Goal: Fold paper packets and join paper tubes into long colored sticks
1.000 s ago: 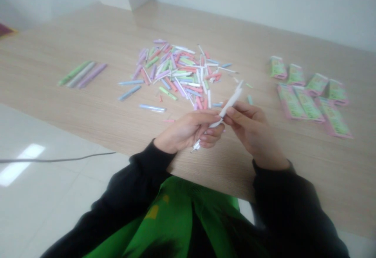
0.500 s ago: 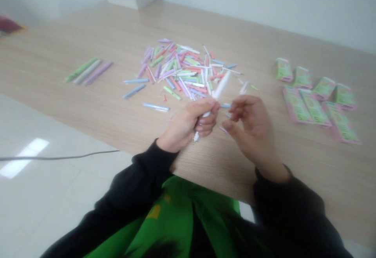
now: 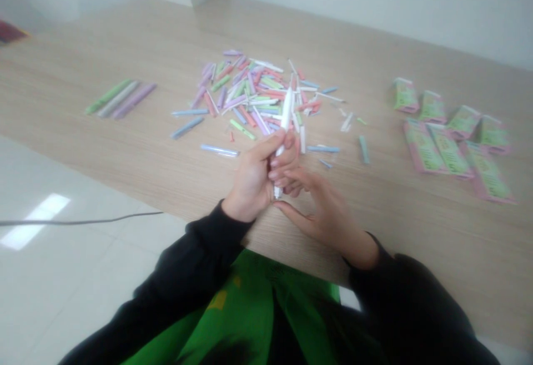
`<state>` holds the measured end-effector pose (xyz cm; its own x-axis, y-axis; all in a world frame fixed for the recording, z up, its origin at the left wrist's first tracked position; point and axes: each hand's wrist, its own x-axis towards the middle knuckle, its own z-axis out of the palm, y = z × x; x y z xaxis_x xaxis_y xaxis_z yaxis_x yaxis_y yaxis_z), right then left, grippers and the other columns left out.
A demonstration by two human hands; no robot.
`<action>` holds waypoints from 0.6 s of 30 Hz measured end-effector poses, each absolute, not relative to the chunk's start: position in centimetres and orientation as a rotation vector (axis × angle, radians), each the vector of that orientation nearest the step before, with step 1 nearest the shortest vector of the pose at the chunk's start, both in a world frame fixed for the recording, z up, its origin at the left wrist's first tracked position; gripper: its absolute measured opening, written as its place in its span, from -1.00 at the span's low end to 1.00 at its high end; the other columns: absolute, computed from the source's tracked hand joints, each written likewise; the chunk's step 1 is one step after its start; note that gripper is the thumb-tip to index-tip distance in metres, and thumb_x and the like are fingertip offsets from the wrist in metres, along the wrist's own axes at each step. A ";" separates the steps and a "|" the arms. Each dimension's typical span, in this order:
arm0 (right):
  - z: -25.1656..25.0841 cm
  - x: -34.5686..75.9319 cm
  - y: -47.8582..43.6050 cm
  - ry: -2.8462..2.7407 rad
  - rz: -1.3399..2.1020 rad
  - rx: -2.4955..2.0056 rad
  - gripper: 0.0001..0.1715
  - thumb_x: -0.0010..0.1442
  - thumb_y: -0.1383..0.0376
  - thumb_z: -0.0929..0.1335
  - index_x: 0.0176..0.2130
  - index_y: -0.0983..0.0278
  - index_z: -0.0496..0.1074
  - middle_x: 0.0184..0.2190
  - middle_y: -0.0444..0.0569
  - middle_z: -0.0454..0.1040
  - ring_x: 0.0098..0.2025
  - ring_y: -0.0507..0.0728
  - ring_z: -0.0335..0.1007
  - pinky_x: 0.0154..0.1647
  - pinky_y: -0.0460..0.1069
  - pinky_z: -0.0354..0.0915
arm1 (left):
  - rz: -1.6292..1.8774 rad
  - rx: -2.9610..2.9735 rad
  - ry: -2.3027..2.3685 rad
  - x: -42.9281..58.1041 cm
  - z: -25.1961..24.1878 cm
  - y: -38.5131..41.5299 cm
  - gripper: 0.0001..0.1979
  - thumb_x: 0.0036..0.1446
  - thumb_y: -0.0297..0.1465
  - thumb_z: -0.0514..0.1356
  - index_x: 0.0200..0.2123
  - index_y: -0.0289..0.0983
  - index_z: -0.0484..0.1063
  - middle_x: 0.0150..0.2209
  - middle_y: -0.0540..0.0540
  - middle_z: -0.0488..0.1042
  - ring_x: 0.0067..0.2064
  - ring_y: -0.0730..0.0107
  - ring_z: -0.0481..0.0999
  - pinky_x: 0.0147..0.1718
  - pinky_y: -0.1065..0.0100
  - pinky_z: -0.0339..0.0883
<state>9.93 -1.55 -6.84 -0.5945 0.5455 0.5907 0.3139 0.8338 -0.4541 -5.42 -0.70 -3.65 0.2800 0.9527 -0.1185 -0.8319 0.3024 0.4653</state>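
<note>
Over a pale wood-grain bench (image 3: pixel 125 171), the left hand (image 3: pixel 252 179) grips a white paper tube (image 3: pixel 286 111) pointing far. The right hand (image 3: pixel 314 215), half open and empty, sits just beside it. Beyond lie a heap of pastel paper tubes (image 3: pixel 250 96), three tubes (image 3: pixel 120 99) set apart left, and pink-and-green packets (image 3: pixel 433 143) right.

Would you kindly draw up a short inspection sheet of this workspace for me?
Surface: light wood-grain tabletop.
Job's things: slim white paper tube, upright in hand; heap of pastel paper tubes behind it.
Clutter: loose pale blue tube right of the heap; pink-and-green printed paper packets further right.
Grippers: left hand grips the tube; right hand open, fingers near its lower end, contact unclear.
Cables: thin dark cable across the floor.
Surroundings: white tile floor; white wall.
</note>
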 end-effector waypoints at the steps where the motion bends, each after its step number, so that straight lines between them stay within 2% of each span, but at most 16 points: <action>1: -6.9 10.0 -1.5 -2.258 0.342 -0.612 -0.55 0.35 0.26 0.43 0.17 0.16 0.28 -0.11 -0.02 0.64 -0.17 0.17 0.60 -0.10 0.11 0.48 | 1.221 0.347 0.403 -5.4 -3.7 -0.7 -0.58 0.51 -0.34 -0.09 -0.44 -0.27 0.29 -0.65 0.18 -0.01 -0.78 0.61 0.10 -0.75 0.54 0.22; 4: -7.1 10.0 -1.4 -2.286 0.275 -0.577 -0.56 0.38 0.27 0.40 0.19 0.18 0.26 -0.07 0.01 0.65 -0.16 0.18 0.61 -0.07 0.12 0.47 | 1.221 0.363 0.411 -5.5 -3.8 -0.8 -0.57 0.52 -0.34 -0.11 -0.44 -0.27 0.28 -0.65 0.18 -0.01 -0.77 0.62 0.08 -0.74 0.54 0.24; 8: -6.8 10.1 -1.5 -2.324 0.398 -0.622 -0.51 0.36 0.20 0.42 0.19 0.16 0.25 -0.02 0.06 0.62 -0.07 0.24 0.58 -0.01 0.19 0.45 | 1.244 0.359 0.469 -5.6 -3.6 -0.8 -0.55 0.52 -0.31 -0.12 -0.45 -0.26 0.26 -0.67 0.18 -0.02 -0.78 0.61 0.07 -0.74 0.53 0.23; 13: -6.8 9.9 -1.8 -2.294 0.553 -0.631 -0.43 0.33 0.23 0.44 0.21 0.11 0.19 0.09 0.07 0.56 -0.10 0.21 0.56 -0.04 0.19 0.44 | 1.329 0.407 0.533 -5.3 -3.3 -1.1 -0.61 0.50 -0.31 -0.01 -0.44 -0.26 0.27 -0.66 0.19 0.03 -0.77 0.66 0.00 -0.77 0.58 0.06; 16: -7.2 9.7 -2.0 -2.187 0.616 -0.700 -0.44 0.29 0.25 0.46 0.17 0.11 0.20 0.03 0.06 0.56 -0.20 0.16 0.53 -0.14 0.15 0.44 | 1.355 0.487 0.545 -5.2 -3.4 -1.3 -0.64 0.46 -0.30 0.06 -0.44 -0.26 0.28 -0.66 0.19 0.05 -0.76 0.69 -0.03 -0.77 0.60 0.00; 18: -7.4 9.5 -2.1 -2.078 0.668 -0.798 -0.50 0.24 0.26 0.47 0.08 0.14 0.24 -0.12 0.01 0.56 -0.30 0.12 0.49 -0.23 0.10 0.43 | 1.387 0.539 0.520 -5.2 -3.4 -1.4 -0.65 0.44 -0.31 0.09 -0.44 -0.27 0.29 -0.66 0.19 0.06 -0.74 0.69 -0.04 -0.77 0.62 -0.02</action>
<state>9.51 -2.15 -7.39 -0.4853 0.7265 0.4864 0.3070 0.6625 -0.6832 -5.22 -1.41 -3.41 0.1121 0.9933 -0.0274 -0.7668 0.1040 0.6334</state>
